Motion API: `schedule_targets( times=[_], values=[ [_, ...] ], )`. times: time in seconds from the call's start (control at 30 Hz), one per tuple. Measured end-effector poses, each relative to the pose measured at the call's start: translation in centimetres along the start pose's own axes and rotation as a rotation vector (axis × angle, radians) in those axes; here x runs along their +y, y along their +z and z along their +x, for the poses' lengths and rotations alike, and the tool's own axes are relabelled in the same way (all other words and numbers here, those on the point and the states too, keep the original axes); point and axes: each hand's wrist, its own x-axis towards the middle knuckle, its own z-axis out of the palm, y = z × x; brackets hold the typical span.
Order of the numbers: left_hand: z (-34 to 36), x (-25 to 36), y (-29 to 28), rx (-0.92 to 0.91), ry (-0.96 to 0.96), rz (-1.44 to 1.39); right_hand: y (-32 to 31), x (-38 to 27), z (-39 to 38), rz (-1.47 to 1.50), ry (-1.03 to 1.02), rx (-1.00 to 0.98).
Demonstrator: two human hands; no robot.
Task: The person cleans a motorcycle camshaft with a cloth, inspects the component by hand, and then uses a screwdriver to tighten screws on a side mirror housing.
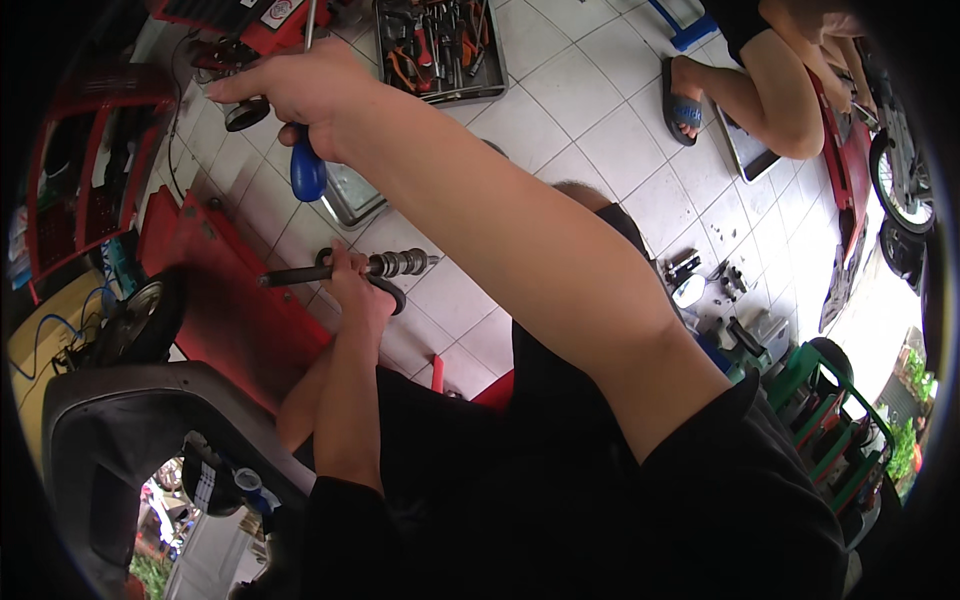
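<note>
My right hand [300, 100], stretched across to the upper left, is closed round a blue-handled tool [308, 170] with a thin metal shaft pointing up. Its thumb lies over dark round metal parts [240, 100] beside a red unit. Lower down, my left hand [355, 280] grips a dark metal shaft [292, 276] lying crosswise, with ringed steel sections [400, 263] at its right end. A black curved piece [390, 298] is under that hand; I cannot make out what it is.
A tool tray [487, 88] is ahead. A co-worker's leg [775, 115] is upper right near a red motorbike [845, 190]. Red panels [230, 310], a wheel [135, 320] and a red rack [85, 170] are left. Loose parts [688, 285] and a green rack [830, 410] are right.
</note>
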Motion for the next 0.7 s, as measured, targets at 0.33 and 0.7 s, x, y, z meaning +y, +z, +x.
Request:
schedule_targets(
  times=[0.33,0.7],
  values=[
    [-0.7,2.0,-0.6,-0.038,0.018,-0.015,0.3,-1.3,-0.6,0.034,-0.031,0.030],
    [-0.8,0.4,0.6,-0.038,0.021,0.040,0.5,0.4,0.3,-0.097,-0.010,0.023]
  ],
)
